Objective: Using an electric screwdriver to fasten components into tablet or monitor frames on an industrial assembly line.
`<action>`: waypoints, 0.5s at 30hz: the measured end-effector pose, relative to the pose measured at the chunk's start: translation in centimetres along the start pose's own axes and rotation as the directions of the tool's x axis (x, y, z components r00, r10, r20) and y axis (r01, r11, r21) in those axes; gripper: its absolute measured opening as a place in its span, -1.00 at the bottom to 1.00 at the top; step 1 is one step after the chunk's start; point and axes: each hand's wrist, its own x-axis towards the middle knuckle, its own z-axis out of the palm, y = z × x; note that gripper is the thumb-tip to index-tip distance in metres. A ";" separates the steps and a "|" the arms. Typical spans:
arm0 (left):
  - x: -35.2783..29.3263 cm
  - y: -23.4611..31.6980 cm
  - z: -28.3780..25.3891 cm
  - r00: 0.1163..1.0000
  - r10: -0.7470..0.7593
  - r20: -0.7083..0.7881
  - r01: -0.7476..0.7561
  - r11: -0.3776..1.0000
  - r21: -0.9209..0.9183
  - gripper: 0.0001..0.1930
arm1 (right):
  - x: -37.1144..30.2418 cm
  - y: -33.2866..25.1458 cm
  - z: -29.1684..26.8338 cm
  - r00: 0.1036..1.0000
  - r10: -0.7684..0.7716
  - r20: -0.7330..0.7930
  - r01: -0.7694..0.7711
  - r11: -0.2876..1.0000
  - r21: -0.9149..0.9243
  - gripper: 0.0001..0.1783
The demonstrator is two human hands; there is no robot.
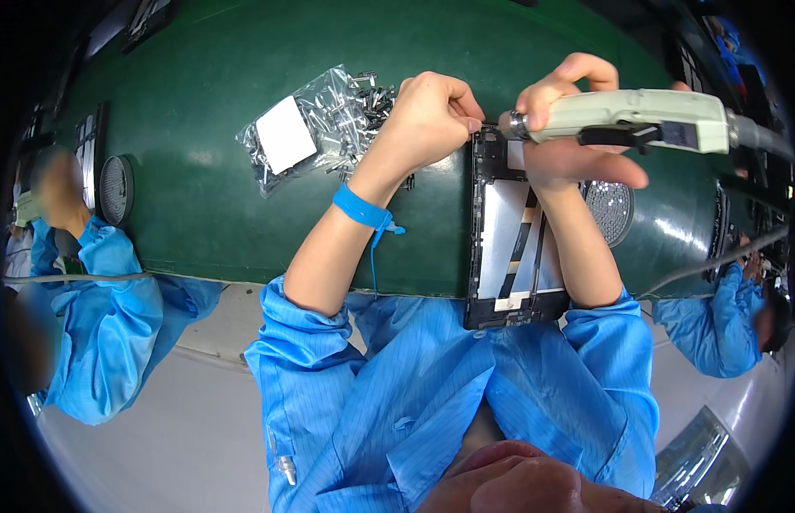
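A pale electric screwdriver [628, 115] lies sideways in my right hand [561, 161], whose fingers wrap round its front end. Its tip points left, toward the top edge of a black tablet frame [477, 256] with a silver plate inside. My left hand [431, 120] is closed in a pinch at that frame's upper left corner; whatever the fingertips hold is too small to make out. Around the left wrist sits a blue wrist strap [360, 208] with a cord. The tablet frame stretches toward me past the table's front edge, partly behind my right forearm.
Left of my left hand lies a clear bag [329, 111] of small metal parts with a white label, several parts spilled beside it. A round dish [609, 209] of small shiny pieces stands right of my forearm. The green table [200, 103] spreads beyond. Co-workers in blue sit on both sides.
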 end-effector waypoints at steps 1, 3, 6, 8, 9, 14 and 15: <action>0.1 0.0 0.0 1.000 0.000 0.000 0.000 1.000 0.002 -0.96 | 0.7 -0.6 -1.1 0.986 0.084 0.146 -0.079 0.996 -0.041 0.17; 0.2 -0.3 0.1 1.000 0.001 0.009 -0.001 1.000 -0.024 -0.96 | 1.0 -0.8 -1.7 0.954 0.136 0.266 -0.120 0.990 -0.073 0.22; 0.2 -0.2 0.1 1.000 -0.014 0.012 0.014 1.000 -0.019 -0.95 | 0.6 -1.2 -1.3 0.970 0.153 0.190 -0.132 0.984 -0.117 0.17; 0.1 -0.1 0.1 1.000 -0.019 0.015 0.020 0.999 -0.030 -0.95 | 0.8 -0.7 -1.6 0.963 0.119 0.242 -0.108 0.992 -0.059 0.13; 0.2 0.0 0.1 1.000 -0.025 0.015 0.025 0.999 -0.043 -0.95 | 0.9 -0.6 -1.7 0.952 0.082 0.295 -0.087 0.996 0.001 0.10; 0.3 -0.3 0.1 1.000 -0.018 0.021 0.019 0.999 -0.042 -0.96 | 0.6 -1.2 -0.8 0.938 0.215 0.273 -0.224 0.974 0.004 0.01; 0.3 -0.4 0.1 1.000 -0.008 0.023 0.009 0.999 -0.041 -0.96 | 0.2 -1.8 -0.1 0.966 0.182 0.185 -0.161 0.980 -0.120 0.03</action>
